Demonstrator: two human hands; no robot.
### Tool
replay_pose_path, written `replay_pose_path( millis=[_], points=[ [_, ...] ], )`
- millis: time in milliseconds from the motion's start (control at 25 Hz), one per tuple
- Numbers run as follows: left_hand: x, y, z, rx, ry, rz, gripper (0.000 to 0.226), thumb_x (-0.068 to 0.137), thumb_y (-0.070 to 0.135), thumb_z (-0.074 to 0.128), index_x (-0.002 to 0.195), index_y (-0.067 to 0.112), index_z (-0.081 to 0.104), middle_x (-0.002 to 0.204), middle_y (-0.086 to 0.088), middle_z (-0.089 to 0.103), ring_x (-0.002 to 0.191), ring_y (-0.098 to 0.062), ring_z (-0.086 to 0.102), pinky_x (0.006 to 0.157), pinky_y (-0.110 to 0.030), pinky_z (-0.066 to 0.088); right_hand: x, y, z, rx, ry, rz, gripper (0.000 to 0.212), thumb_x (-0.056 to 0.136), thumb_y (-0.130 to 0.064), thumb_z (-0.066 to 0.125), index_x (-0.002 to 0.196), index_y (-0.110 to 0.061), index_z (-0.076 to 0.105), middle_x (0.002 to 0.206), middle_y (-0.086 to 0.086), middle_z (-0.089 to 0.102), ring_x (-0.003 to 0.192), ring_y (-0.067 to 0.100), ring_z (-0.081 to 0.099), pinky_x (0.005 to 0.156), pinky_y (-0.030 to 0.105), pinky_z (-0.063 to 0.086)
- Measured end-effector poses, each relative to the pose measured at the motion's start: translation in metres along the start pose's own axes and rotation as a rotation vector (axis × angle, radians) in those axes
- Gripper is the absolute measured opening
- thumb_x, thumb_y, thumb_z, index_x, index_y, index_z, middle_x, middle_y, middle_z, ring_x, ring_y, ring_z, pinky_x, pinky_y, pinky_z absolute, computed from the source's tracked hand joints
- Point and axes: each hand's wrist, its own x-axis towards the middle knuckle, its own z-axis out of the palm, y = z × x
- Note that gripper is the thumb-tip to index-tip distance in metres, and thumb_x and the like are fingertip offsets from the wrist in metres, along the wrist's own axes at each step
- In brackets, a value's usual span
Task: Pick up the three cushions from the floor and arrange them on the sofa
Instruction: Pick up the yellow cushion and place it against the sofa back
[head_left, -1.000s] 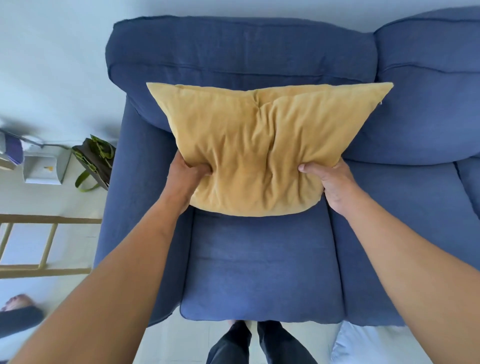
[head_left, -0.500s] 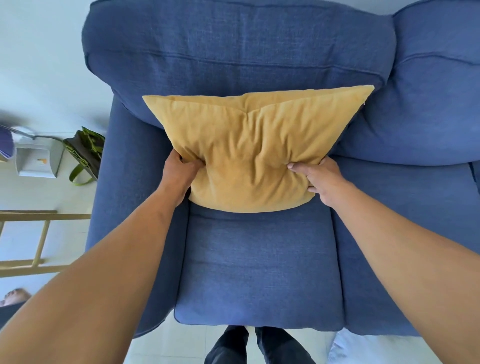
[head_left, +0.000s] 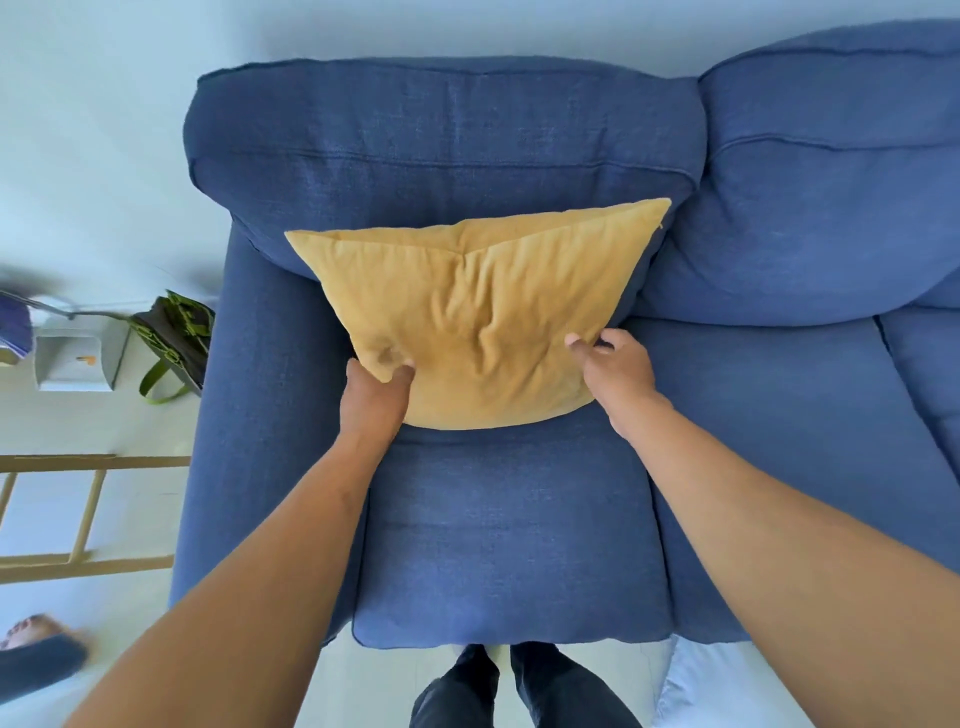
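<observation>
The cushion (head_left: 480, 317) is standing on the sofa (head_left: 514, 545) seat, leaning on the backrest. The left hand (head_left: 374, 400) is pinching its lower left corner. The right hand (head_left: 615, 376) is gripping its lower right edge, thumb in front.

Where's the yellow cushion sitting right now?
In the head view the yellow cushion stands at centre on the sofa's left-end seat, leaning on the blue back cushion, with the left hand and right hand gripping its lower corners.
</observation>
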Motion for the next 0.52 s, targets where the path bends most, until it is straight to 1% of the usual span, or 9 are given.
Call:
replay_pose_path(
  millis=[120,160,200,240,280,320,400,440,520],
  points=[
    [-0.051,-0.015,0.013,0.075,-0.066,0.103,0.081,0.1,0.049,0.059,0.164,0.017,0.023,0.156,0.002,0.047,0.142,-0.02,0.048,0.105,-0.035,0.043,-0.041,0.007,-0.014,-0.039,-0.019,-0.034,0.075,0.098,-0.054,0.063,0.16,-0.019,0.041,0.158,0.001,0.056,0.14,0.022,0.054,0.112,0.04,0.045],
    [-0.069,-0.019,0.017,0.112,-0.101,0.132,0.084,0.1,0.049,0.059,0.167,0.019,0.017,0.165,0.0,0.039,0.147,-0.02,0.044,0.104,-0.033,0.043,-0.054,0.012,-0.019,-0.047,-0.019,-0.061,0.074,0.1,-0.053,0.062,0.161,-0.018,0.04,0.16,0.002,0.053,0.145,0.022,0.051,0.114,0.04,0.044],
    [-0.084,-0.022,0.021,0.152,-0.142,0.171,0.083,0.101,0.047,0.058,0.167,0.02,0.015,0.168,-0.001,0.035,0.147,-0.019,0.045,0.097,-0.028,0.044,-0.068,0.017,-0.025,-0.063,-0.015,-0.088,0.073,0.101,-0.053,0.06,0.162,-0.017,0.039,0.162,0.003,0.051,0.148,0.023,0.048,0.115,0.04,0.043],
    [-0.1,-0.023,0.026,0.198,-0.18,0.222,0.08,0.103,0.044,0.058,0.168,0.02,0.018,0.169,0.0,0.035,0.141,-0.015,0.05,0.089,-0.023,0.045,-0.082,0.023,-0.033,-0.091,-0.006,-0.108,0.072,0.102,-0.052,0.058,0.162,-0.017,0.038,0.164,0.004,0.048,0.15,0.023,0.046,0.117,0.041,0.041],
    [-0.111,-0.026,0.03,0.239,-0.207,0.28,0.074,0.105,0.041,0.056,0.167,0.019,0.023,0.168,0.002,0.035,0.133,-0.011,0.055,0.086,-0.02,0.046,-0.094,0.026,-0.038,-0.132,0.0,-0.124,0.071,0.104,-0.051,0.055,0.162,-0.016,0.037,0.166,0.005,0.046,0.152,0.025,0.043,0.118,0.042,0.038],
    [-0.124,-0.027,0.033,0.275,-0.233,0.354,0.068,0.106,0.039,0.055,0.165,0.018,0.028,0.168,0.003,0.036,0.131,-0.009,0.056,0.091,-0.021,0.045,-0.106,0.029,-0.045,-0.168,0.014,-0.134,0.069,0.105,-0.05,0.053,0.163,-0.016,0.036,0.167,0.004,0.044,0.153,0.026,0.041,0.118,0.042,0.037],
    [-0.148,-0.029,0.04,0.384,-0.331,0.537,0.059,0.109,0.033,0.051,0.162,0.016,0.035,0.167,0.001,0.038,0.146,-0.015,0.046,0.112,-0.026,0.037,-0.14,0.048,-0.067,-0.185,0.1,-0.118,0.068,0.106,-0.047,0.051,0.164,-0.015,0.034,0.169,0.004,0.039,0.156,0.026,0.036,0.121,0.043,0.033],
    [-0.158,-0.028,0.046,0.45,-0.373,0.624,0.055,0.109,0.029,0.049,0.161,0.014,0.037,0.167,0.0,0.039,0.15,-0.019,0.041,0.115,-0.028,0.032,-0.156,0.06,-0.078,-0.19,0.15,-0.103,0.067,0.107,-0.046,0.051,0.163,-0.013,0.033,0.171,0.006,0.035,0.159,0.026,0.03,0.124,0.043,0.029],
    [-0.181,-0.027,0.059,0.559,-0.442,0.776,0.051,0.11,0.027,0.046,0.158,0.01,0.041,0.163,-0.004,0.044,0.149,-0.024,0.041,0.117,-0.034,0.033,-0.189,0.091,-0.097,-0.232,0.237,-0.081,0.07,0.107,-0.044,0.051,0.164,-0.009,0.03,0.176,0.01,0.024,0.165,0.026,0.014,0.128,0.045,0.02]
  ],
)
